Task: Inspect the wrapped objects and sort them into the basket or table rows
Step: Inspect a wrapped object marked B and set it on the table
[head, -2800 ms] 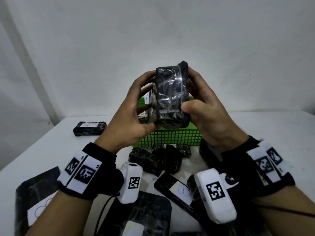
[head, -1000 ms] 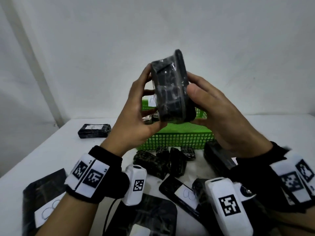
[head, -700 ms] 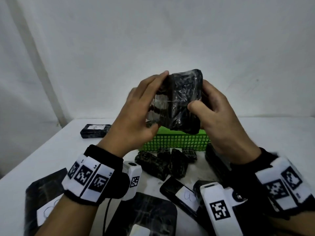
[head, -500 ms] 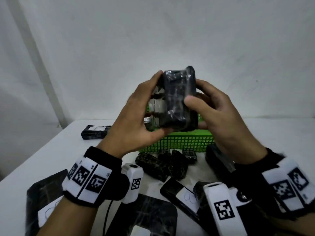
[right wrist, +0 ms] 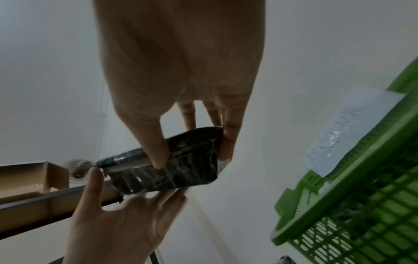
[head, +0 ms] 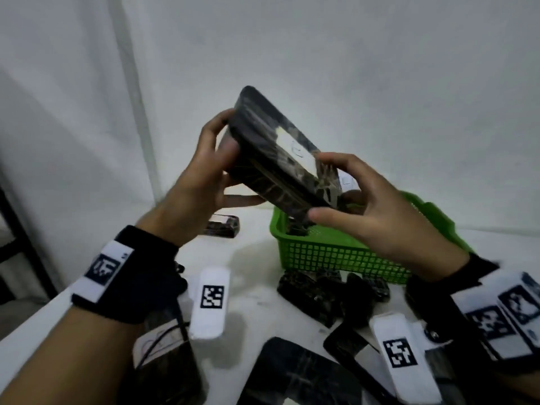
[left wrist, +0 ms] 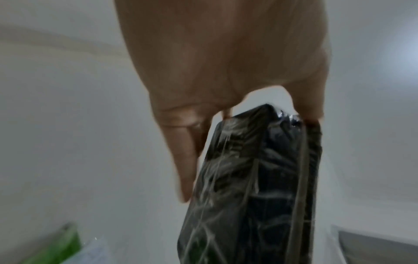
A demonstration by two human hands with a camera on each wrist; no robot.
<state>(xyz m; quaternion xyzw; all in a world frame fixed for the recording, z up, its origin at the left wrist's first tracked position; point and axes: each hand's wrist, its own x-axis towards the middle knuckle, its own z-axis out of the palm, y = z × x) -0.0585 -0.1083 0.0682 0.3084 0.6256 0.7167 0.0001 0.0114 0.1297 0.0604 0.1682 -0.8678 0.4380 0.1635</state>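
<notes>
Both hands hold one wrapped object up in the air, well above the desk. The left hand (head: 204,173) grasps the upper end of the pack (head: 280,159), thumb on the near side and fingers curled round the far edge; the right hand (head: 377,217) pinches the lower end, thumb beneath and fingers over the top, as the right wrist view confirms. What has just changed is the pack's attitude: half a second ago it stood nearly upright with a narrow, film-covered side facing the camera, and now it is tipped over on a slant, its broad face turned upward so that a white label (head: 295,146) shows. The marking on the label is too blurred to read. I judge that the inspection has reached the point that matters, since the label is probably what decides where this pack goes. The view has also swung, so the green basket (head: 336,255) now sits below and right of the hands instead of straight behind them, with the pack's lower end hanging over its near left corner. Further out, other dark wrapped packs (head: 327,296) lie on the desk (head: 257,276) in front of the basket and one (head: 222,226) lies apart to its left.
</notes>
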